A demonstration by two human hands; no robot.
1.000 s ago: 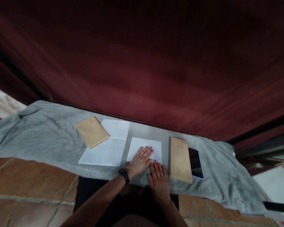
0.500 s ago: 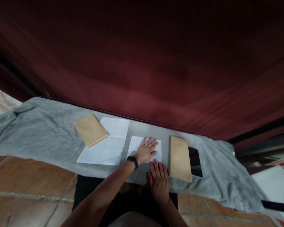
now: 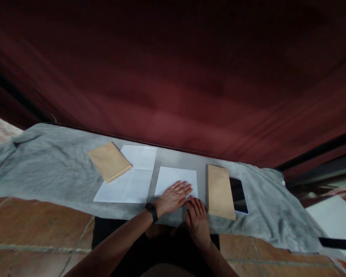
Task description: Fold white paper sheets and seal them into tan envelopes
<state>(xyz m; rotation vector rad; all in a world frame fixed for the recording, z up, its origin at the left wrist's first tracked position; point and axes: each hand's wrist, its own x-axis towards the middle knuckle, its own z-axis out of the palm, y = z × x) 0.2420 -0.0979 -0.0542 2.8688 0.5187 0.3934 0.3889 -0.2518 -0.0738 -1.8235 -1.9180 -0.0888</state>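
Head view: wearing a black band on the left wrist, above dark clothing and a tiled floor. Resting the right hand, open and gripping nothing, at the near right corner of the small white sheet. Laying the left hand flat across the sheet's near part, fingers extended, grasping nothing. Having the brown packet lying to the right, against a dark-screened phone; to the left, seeing a larger creased sheet partly under a brown envelope bearing faint print, too small to read. Spreading all this over gray cloth, facing a dark red backdrop.
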